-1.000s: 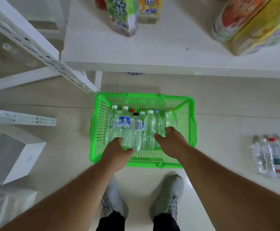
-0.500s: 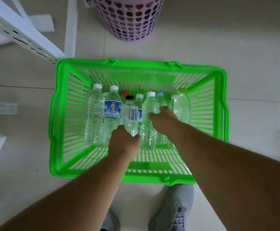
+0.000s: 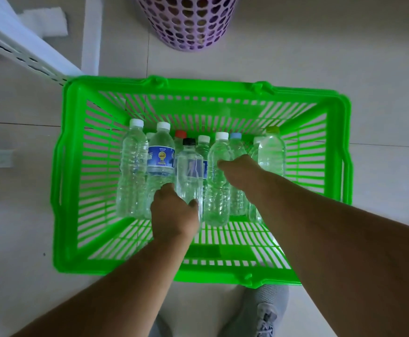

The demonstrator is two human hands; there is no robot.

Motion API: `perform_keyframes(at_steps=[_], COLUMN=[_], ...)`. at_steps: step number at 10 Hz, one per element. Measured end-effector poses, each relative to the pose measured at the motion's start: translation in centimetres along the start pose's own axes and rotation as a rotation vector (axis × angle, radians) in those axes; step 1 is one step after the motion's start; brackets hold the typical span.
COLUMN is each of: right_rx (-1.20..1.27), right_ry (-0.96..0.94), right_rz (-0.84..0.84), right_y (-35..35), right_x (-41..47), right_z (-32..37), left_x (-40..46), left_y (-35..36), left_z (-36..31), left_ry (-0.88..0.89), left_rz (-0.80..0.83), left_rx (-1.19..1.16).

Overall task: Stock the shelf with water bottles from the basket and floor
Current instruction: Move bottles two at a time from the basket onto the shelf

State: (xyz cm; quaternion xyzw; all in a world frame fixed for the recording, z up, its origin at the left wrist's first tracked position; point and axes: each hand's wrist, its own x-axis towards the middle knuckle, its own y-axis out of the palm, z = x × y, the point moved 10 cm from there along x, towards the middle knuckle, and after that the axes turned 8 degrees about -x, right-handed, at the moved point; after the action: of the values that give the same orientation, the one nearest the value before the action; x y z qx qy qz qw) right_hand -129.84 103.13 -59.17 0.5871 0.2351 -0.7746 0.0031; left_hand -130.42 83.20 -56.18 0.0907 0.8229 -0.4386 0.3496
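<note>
While a second ago both hands only hovered at the green basket [image 3: 82, 181] on the floor, the left hand [image 3: 174, 215] now curls round the black-capped bottle [image 3: 189, 173] and the right hand [image 3: 237, 170] grips the white-capped bottle [image 3: 217, 190], so lifting looks imminent.

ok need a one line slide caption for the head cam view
Both hands reach into a green basket of water bottles: left hand grips the black-capped bottle, right hand a white-capped bottle.

Purple perforated bin [image 3: 186, 23] on tiled floor [image 3: 320, 57], grey shoe [image 3: 264, 312] nearest camera.
</note>
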Motion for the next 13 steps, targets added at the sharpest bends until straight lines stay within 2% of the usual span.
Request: perform_keyframes(at_steps=[1,2,4,6,8,10,13], right_rx=[0.006,0.013,0.014,0.124,0.125,0.044,0.007], right_ry=[-0.021,0.003,-0.037,-0.021,-0.114,-0.302,-0.486], right_rz=[-0.013,0.033,-0.03,-0.053,-0.075,-0.165,-0.279], right_y=[0.0,0.2,0.2,1.2,1.1,-2.8,-14.3], right_x=[0.9,1.4,2.3,2.8,1.2,-6.7,-29.2], right_z=[0.0,-0.6,-1.0,-1.6,-1.6,1.3,7.8], left_x=[0.0,0.0,0.9,1.6,0.7,-3.5,-17.2], left_y=[0.8,1.7,3.1,3.1,2.4,-3.2,-20.8], left_z=[-0.4,-0.4,0.7,1.9,2.4,-1.4,-11.2], left_ry=[-0.001,-0.044,-0.109,-0.115,-0.155,-0.058,0.136], left_rz=[0.044,0.086,0.171,0.158,0.161,0.172,0.11], left_rx=[0.067,0.029,-0.037,-0.109,-0.287,-0.395,-0.512])
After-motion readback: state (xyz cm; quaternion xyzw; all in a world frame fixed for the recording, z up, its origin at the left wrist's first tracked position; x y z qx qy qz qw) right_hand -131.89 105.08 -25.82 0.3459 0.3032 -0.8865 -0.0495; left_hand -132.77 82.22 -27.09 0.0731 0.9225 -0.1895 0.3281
